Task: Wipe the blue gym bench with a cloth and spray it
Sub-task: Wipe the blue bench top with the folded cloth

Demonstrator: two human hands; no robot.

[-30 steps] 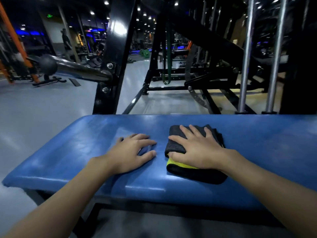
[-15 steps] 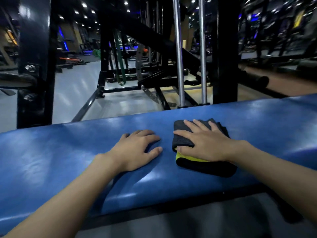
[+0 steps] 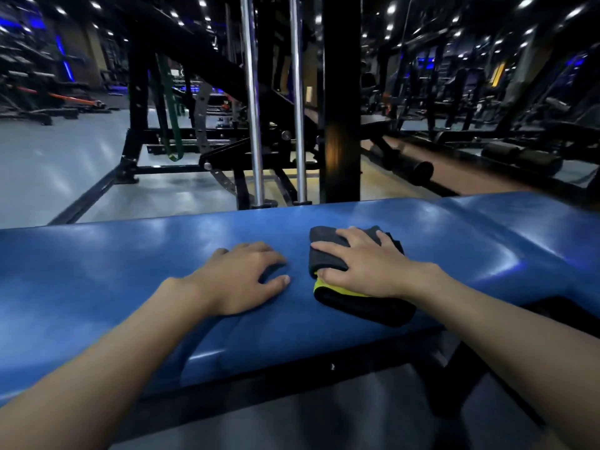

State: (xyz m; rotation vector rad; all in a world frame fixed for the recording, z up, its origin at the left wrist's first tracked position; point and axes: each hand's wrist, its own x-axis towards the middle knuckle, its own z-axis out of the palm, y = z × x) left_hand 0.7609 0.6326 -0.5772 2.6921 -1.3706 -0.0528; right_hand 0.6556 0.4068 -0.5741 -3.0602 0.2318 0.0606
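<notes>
head view: hands released, left hand (image 3: 240,280) on blue bench (image 3: 97,271), right hand (image 3: 367,264) on cloth (image 3: 363,308), black post (image 3: 341,108) behind

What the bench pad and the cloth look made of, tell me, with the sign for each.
Bench pad: probably vinyl or faux leather, glossy; its smooth blue skin shows bright highlights. Cloth: seemingly microfibre or terry, matte and fuzzy, dark grey over yellow, folded under the right hand.

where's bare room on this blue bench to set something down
Bare blue bench runs from the left hand out to the picture's left edge, and right of the cloth toward the pad's bend. Crowded in the middle: right hand on the cloth, left hand close beside it.
</notes>
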